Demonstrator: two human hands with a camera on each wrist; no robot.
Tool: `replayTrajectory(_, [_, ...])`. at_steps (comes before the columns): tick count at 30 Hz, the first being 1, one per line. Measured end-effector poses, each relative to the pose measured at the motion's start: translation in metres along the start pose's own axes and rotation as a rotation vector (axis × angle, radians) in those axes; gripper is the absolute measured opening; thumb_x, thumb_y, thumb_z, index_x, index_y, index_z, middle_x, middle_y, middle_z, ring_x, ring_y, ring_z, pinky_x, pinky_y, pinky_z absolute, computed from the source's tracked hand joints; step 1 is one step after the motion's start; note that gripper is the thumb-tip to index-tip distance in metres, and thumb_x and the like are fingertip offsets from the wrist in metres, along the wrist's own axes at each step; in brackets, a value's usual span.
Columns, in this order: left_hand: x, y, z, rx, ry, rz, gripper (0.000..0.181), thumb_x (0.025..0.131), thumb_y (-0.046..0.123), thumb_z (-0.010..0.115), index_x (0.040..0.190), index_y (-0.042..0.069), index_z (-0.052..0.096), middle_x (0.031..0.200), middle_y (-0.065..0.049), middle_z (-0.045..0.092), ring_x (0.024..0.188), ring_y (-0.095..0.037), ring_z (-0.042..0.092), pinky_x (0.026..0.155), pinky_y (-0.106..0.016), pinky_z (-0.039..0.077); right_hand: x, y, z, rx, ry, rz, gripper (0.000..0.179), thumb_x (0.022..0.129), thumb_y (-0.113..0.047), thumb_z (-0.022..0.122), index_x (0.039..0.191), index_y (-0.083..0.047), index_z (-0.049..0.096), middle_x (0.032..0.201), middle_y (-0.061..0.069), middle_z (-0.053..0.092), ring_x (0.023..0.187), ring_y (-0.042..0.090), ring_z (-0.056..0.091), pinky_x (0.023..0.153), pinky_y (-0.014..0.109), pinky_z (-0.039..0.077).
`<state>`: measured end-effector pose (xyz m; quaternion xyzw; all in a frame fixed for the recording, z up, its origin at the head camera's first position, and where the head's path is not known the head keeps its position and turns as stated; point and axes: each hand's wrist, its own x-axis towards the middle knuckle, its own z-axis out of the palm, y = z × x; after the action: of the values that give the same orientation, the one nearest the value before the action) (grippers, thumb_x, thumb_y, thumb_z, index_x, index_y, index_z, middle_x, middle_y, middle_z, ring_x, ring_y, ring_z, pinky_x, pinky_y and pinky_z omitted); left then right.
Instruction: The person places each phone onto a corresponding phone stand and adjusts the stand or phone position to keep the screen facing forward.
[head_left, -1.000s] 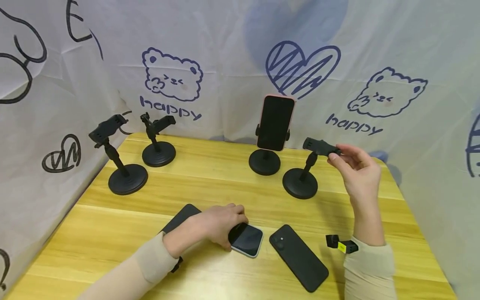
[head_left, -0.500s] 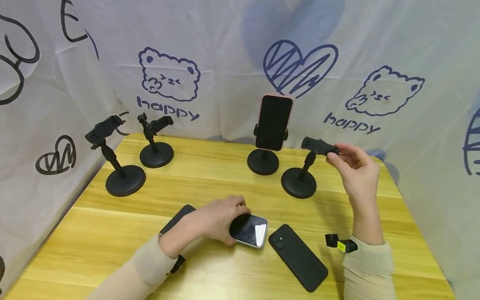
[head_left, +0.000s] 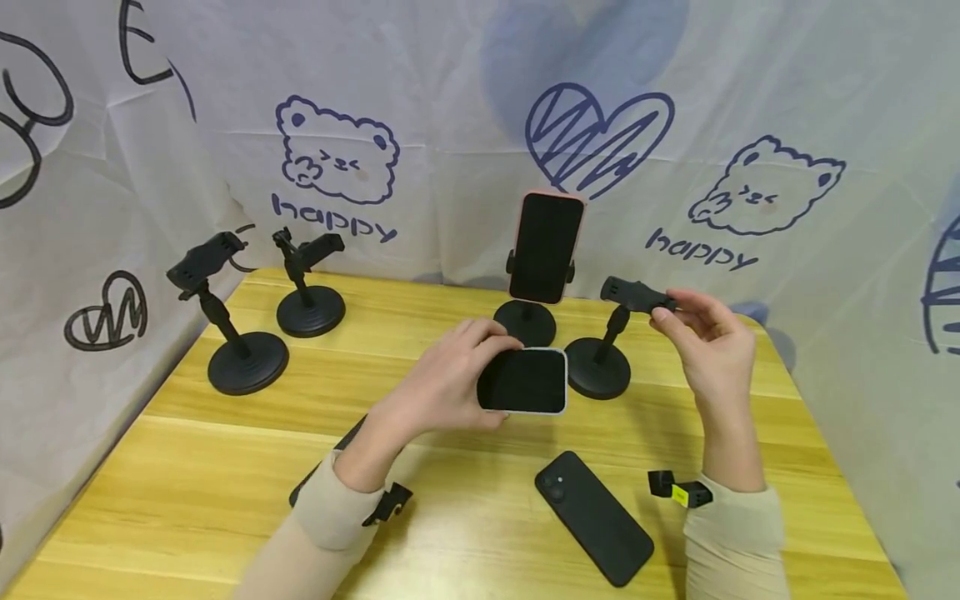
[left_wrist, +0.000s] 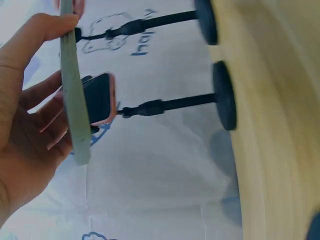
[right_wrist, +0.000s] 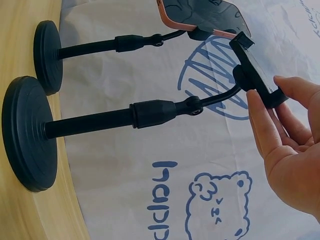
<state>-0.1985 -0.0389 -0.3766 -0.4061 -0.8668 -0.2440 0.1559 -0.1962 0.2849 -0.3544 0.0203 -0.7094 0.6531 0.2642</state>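
My left hand (head_left: 446, 379) holds a light-edged smartphone (head_left: 528, 382) above the table, its dark screen facing up toward the head camera. Thumb and fingers grip its opposite long edges; the left wrist view shows this smartphone (left_wrist: 76, 95) edge-on. With my right hand (head_left: 711, 346) I pinch one end of the clamp (head_left: 633, 293) on a black phone stand (head_left: 597, 368). In the right wrist view the clamp (right_wrist: 257, 75) sits between thumb and fingers, and holds no phone. Just behind stands another phone stand (head_left: 525, 323) bearing a pink-edged smartphone (head_left: 549, 246) upright.
A black smartphone (head_left: 594, 518) lies face down at the front right. Another dark phone (head_left: 306, 486) is partly hidden beneath my left forearm. Two phone stands (head_left: 247, 362) (head_left: 310, 311) with vacant clamps are on the left. A drawn-on white cloth (head_left: 450, 100) hangs behind the table (head_left: 195, 467).
My left hand has lifted the light-edged smartphone off the table and carried it up and rightward, toward the right-hand stand. My right hand stays on the clamp.
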Motion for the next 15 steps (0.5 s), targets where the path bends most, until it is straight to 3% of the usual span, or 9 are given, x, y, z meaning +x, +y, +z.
replayTrajectory(9, [0.034,0.007,0.001,-0.013,0.344,0.051,0.079,0.065,0.035,0.095,0.132,0.007,0.062,0.129,-0.011,0.055,0.113,-0.028,0.050,0.093,-0.040,0.047,0.000,-0.002,0.003,0.029,0.017,0.018,0.029,0.088,0.001,0.081,0.116,0.002,0.075,0.097,0.006,0.070,0.081,0.014,0.072,0.077,0.021,0.061])
replayTrajectory(15, [0.044,0.010,0.004,-0.025,0.470,0.019,0.080,0.065,0.034,0.096,0.132,0.005,0.062,0.127,-0.013,0.055,0.108,-0.029,0.049,0.088,-0.039,0.045,0.000,-0.002,0.004,0.002,0.017,-0.010,0.027,0.090,0.002,0.079,0.116,0.003,0.075,0.100,0.005,0.070,0.085,0.014,0.071,0.079,0.019,0.060])
